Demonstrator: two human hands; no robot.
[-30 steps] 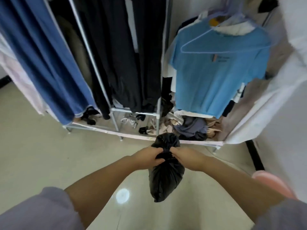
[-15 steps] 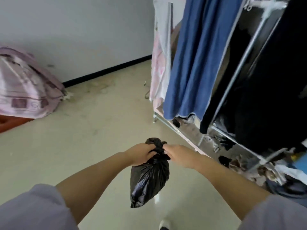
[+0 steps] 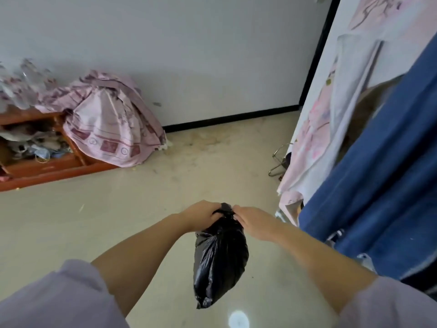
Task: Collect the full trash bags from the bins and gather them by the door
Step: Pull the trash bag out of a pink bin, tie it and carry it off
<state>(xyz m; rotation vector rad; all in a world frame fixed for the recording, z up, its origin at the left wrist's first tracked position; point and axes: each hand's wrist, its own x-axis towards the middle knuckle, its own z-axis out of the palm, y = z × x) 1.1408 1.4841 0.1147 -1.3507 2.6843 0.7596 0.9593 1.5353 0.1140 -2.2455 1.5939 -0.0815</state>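
floor (image 3: 165, 209): pale, shiny, a bit dirty by the wall | wooden frame (image 3: 54, 169) lies on it at my far left | pink patterned cloth (image 3: 111, 129) hangs off the frame and touches the floor | wire hanger (image 3: 279, 162) lies by the hanging clothes at my right

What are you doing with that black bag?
A person is holding a small black trash bag up off the floor. The left hand and the right hand both grip its bunched top, close together, and the full part hangs below. A blue hanging cloth is on the right, and a pink patterned cloth lies heaped by the wall. No door shows, so the bag is not yet dropped off.
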